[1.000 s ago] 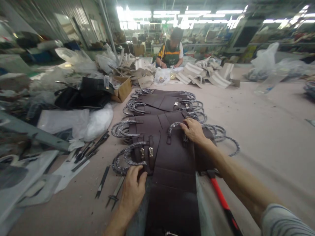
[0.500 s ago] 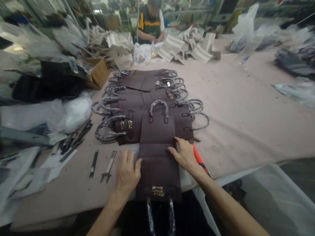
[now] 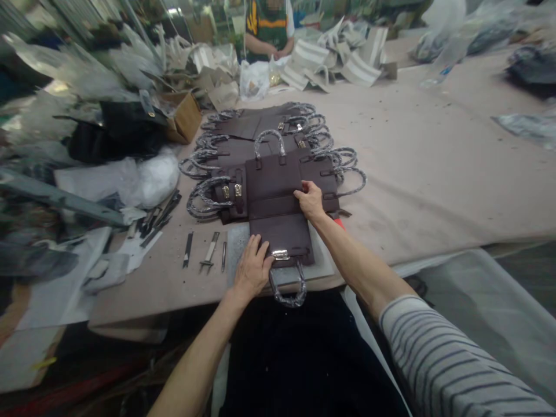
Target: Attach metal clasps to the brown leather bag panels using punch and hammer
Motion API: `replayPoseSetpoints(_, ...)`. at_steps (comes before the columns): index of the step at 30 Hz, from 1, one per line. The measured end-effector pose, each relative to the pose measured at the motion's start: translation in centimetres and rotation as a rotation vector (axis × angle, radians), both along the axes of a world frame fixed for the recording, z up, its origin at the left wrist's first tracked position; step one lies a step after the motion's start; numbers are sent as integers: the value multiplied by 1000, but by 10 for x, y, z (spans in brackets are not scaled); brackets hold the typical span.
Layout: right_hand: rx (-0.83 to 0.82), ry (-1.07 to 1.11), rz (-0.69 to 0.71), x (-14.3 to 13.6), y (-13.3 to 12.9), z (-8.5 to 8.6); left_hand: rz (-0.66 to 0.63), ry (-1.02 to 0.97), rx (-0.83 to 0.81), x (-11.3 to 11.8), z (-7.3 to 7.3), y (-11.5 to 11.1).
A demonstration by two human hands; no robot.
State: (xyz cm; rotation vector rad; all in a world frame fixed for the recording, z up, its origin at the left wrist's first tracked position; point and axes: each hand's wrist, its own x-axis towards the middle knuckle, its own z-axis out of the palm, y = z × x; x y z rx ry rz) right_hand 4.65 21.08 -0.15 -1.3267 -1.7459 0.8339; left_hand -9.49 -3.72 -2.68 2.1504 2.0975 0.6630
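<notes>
An unfolded dark brown handbag body [image 3: 278,205] lies lengthwise in front of me, its far part over other bag bodies. A plastic-wrapped handle [image 3: 269,134] arches from its far end, and another handle [image 3: 292,298] hangs over the table's front edge. My left hand [image 3: 252,269] rests on the near left corner, fingers stretched out, beside the shiny metal clasp [image 3: 280,254]. At the right edge, around the middle fold, my right hand [image 3: 311,200] pinches the bag body between thumb and curled fingers. Under the near part is a grey slab [image 3: 238,249].
More brown bag bodies [image 3: 243,152] with wrapped handles are spread behind. Left lie a dark strip [image 3: 188,250], a pronged metal tool [image 3: 211,253] and a thin rod [image 3: 224,256]. A red item [image 3: 339,222] pokes out by my right forearm. Across the table sits a person [image 3: 268,35].
The bag body has moved away from me, farther onto the table. My left hand has come onto its near left corner; my right hand stays at its right edge. The view has shifted too.
</notes>
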Motion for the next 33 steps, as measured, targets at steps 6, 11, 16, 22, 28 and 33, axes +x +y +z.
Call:
replayPoseSetpoints(6,84,-207,92,8,-13,5,34,9,42,11,-9,-6)
replayPoseSetpoints(11,145,-350,200,37,-61,0,26,-20,71,16,-12,-14)
replayPoseSetpoints(16,190,-371,337,73,-134,-11,-22,-39,106,12,-11,-22)
replayPoseSetpoints(22,271,-397,411,88,-177,-24,-91,-87,128,9,-12,-30)
replayPoseSetpoints(28,321,-329,261,78,-168,-31,-65,-171,129,11,-10,-35)
replayPoseSetpoints(33,364,-362,346,81,-167,-31,-41,-199,153,18,-11,-41)
